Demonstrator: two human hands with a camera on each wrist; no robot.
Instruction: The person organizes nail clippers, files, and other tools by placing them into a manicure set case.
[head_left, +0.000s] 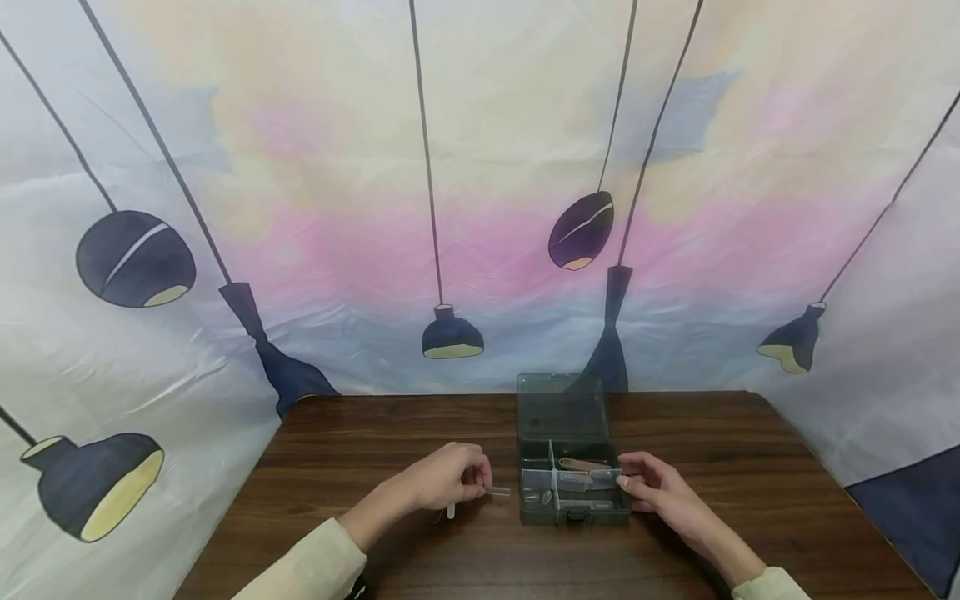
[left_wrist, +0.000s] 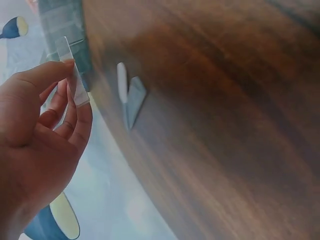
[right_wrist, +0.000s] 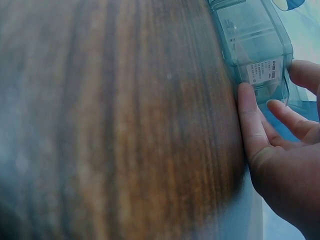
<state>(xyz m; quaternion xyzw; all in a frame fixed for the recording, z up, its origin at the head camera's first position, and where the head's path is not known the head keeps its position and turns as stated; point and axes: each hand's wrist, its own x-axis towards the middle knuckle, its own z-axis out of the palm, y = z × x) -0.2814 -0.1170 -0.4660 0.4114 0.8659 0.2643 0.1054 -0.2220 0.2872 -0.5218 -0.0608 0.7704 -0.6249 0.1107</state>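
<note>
My left hand pinches a flat clear plastic strip between thumb and fingers, left of a dark translucent divided box. The box stands with its lid raised. Against the box's right side rests my right hand, its thumb at the rim and its fairly straight fingers touching the outer wall. Inside lie a tan long-handled item and several small clear or pale pieces, too small to name. Below the left hand, a small V-shaped item with a white arm and a grey arm lies on the table.
The dark wood table runs back to a hanging cloth printed with pendant lamps. A clear divider splits the inside of the box. On the box's outer end is a white printed label.
</note>
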